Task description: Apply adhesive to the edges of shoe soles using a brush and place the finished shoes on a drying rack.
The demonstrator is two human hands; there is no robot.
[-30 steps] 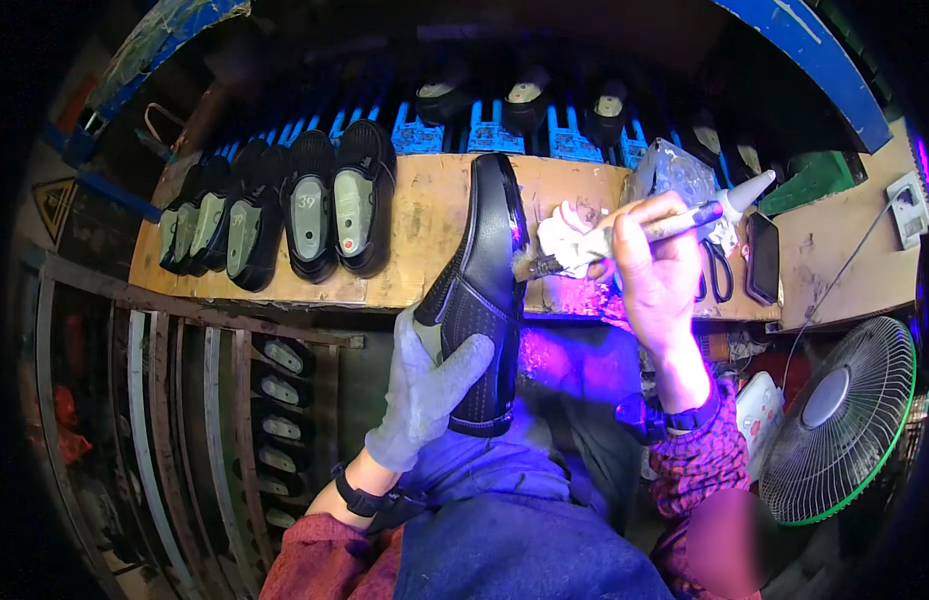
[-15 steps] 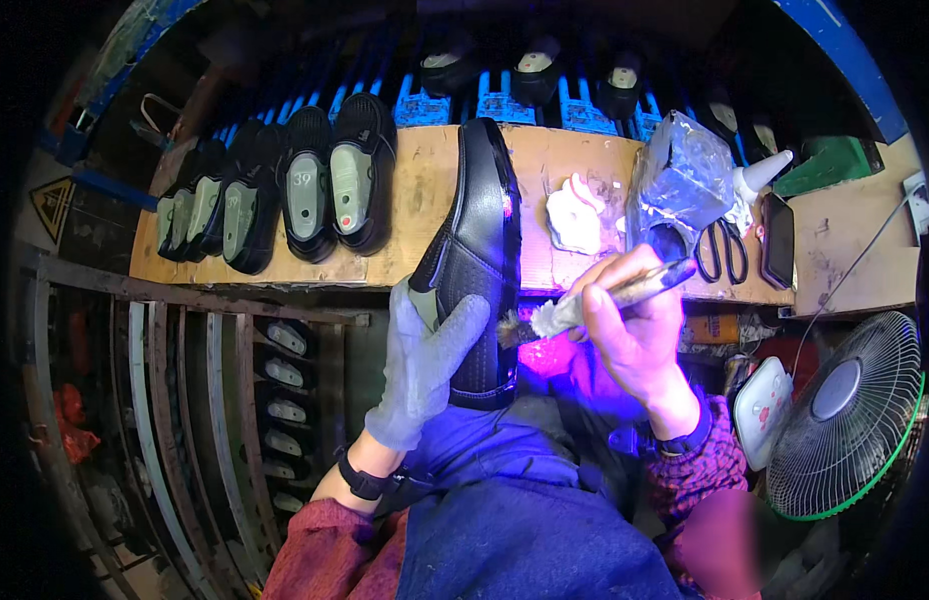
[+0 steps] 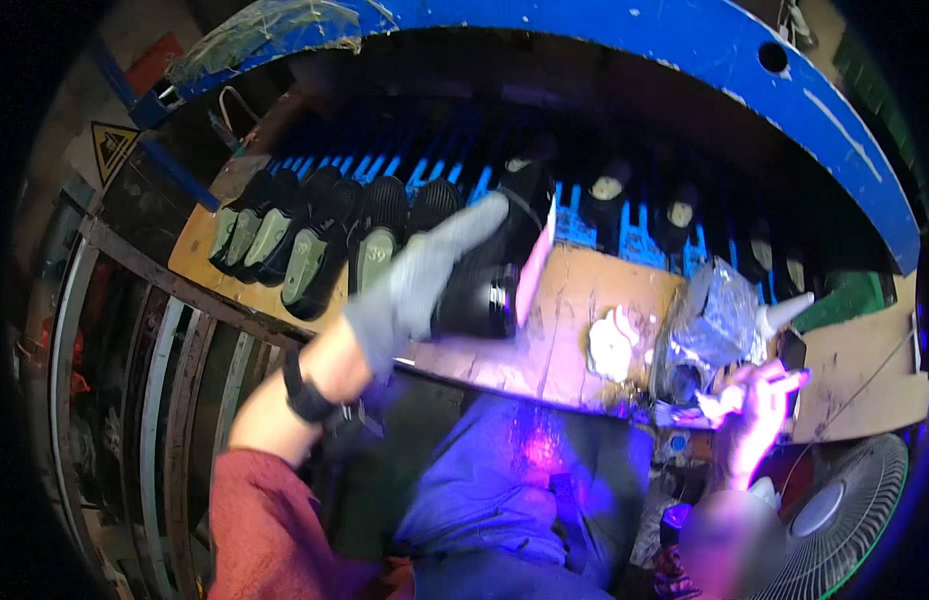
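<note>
My left hand (image 3: 410, 280), in a grey glove, is closed around a black leather shoe (image 3: 475, 305). It carries the shoe at the far side of the table, tilted, close to the row of shoes; a pink glow lies along its right side. Off to the right, my bare right hand (image 3: 755, 405) grips a brush (image 3: 720, 404) with a whitish wrapped handle. The brush end is beside the mouth of a silvery wrapped can (image 3: 725, 310); glare and blur hide whether it goes in.
Black shoes with pale green insoles (image 3: 307, 265) line the table's left. Behind it runs a blue slatted rack (image 3: 575, 225) bearing more shoes, under a blue metal beam (image 3: 605, 35). A crumpled white cloth (image 3: 615, 343) lies near the can. A fan (image 3: 845, 520) stands at lower right.
My left hand has lifted the shoe from my lap up and away over the table. My right hand has moved right with the brush, from the shoe to the can. The view has shifted.
</note>
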